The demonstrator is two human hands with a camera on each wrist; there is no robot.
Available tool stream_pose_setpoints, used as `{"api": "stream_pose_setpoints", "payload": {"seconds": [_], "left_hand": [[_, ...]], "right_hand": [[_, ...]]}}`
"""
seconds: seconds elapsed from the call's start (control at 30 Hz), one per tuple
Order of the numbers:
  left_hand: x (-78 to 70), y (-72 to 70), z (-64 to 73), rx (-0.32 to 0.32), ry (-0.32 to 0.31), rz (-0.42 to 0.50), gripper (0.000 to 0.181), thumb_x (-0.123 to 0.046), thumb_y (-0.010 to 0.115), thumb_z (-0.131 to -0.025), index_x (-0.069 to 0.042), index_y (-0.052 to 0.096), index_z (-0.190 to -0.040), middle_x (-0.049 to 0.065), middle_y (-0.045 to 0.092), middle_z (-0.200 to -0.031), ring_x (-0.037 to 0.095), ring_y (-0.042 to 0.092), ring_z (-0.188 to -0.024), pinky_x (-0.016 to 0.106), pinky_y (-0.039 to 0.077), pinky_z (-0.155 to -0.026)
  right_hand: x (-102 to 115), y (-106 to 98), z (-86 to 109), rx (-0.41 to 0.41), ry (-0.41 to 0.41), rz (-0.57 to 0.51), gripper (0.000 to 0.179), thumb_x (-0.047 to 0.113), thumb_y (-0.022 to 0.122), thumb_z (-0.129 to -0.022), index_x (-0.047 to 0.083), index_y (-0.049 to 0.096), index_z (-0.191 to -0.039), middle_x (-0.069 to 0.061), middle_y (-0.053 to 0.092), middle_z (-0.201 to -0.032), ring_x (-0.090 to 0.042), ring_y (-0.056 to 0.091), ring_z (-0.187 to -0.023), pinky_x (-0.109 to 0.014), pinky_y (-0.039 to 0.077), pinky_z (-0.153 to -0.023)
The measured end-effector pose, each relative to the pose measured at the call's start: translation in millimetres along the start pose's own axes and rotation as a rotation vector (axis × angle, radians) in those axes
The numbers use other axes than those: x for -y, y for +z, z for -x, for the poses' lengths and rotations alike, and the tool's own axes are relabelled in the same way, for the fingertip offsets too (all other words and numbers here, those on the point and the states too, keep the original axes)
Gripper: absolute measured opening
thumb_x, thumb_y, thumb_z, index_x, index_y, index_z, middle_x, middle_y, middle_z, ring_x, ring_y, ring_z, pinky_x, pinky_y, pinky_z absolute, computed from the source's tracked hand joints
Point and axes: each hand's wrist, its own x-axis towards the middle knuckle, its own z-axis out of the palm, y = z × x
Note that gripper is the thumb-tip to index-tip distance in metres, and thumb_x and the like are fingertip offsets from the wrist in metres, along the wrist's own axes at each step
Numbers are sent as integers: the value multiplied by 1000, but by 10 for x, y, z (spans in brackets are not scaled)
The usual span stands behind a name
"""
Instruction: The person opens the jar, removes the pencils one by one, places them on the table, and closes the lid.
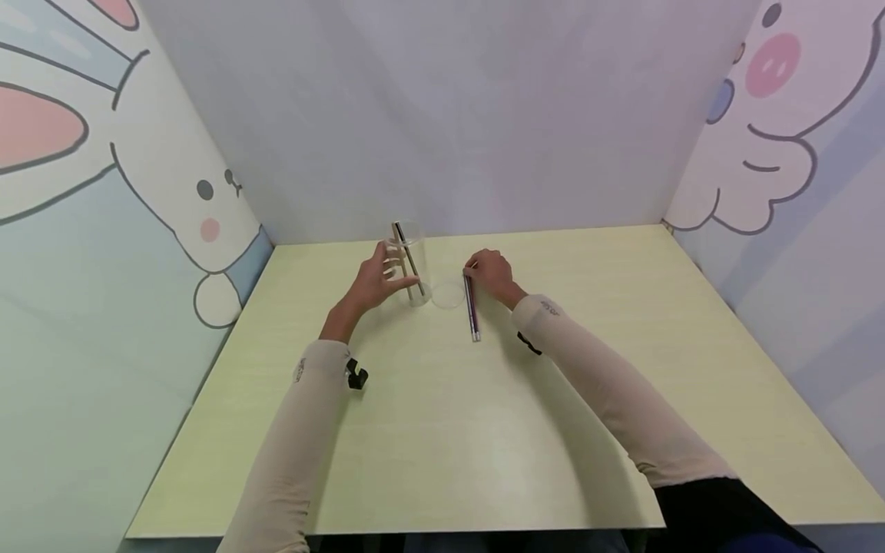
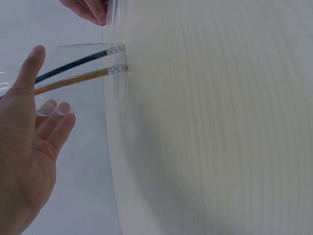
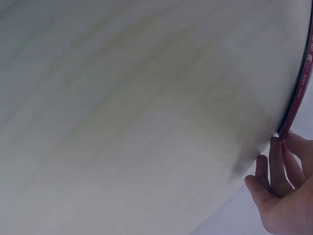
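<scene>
Head | L hand [image 1: 372,283] grips cup [image 1: 422,257] | R hand [image 1: 494,272] pinches pencils [image 1: 472,307], axis fore-aft (pale ends [image 1: 475,336] near)

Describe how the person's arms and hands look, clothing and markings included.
The left hand and right hand are ungloved. The left sleeve and right sleeve are beige, each with a small dark marking near the cuff, too small to read. A small black fitting shows at each cuff's inner side. Black cloth shows beyond the right sleeve's upper end.
</scene>
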Motion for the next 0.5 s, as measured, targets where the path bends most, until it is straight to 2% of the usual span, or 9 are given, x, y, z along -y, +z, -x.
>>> {"api": "stream_pose_setpoints", "payload": {"seconds": [0.33, 0.5], "left_hand": [[-10, 8, 11, -8, -8, 9, 73, -30, 80, -79, -18, 32, -132, 12, 48, -138, 30, 50, -126, 40, 44, -105], [-171, -18, 53, 16, -19, 32, 72, -22, 78, -81, -10, 31, -133, 20, 45, -140, 37, 46, -128, 46, 40, -107]], "right_hand": [[-4, 69, 1, -7, 13, 4, 19, 25, 67, -91, 12, 76, -101, -2, 71, -103, -19, 64, -91, -32, 55, -68], [-7, 53, 1, 6, 13, 7, 20, 28, 68, -90, 13, 76, -101, -1, 71, -102, -17, 65, -91, -32, 56, -69]]}}
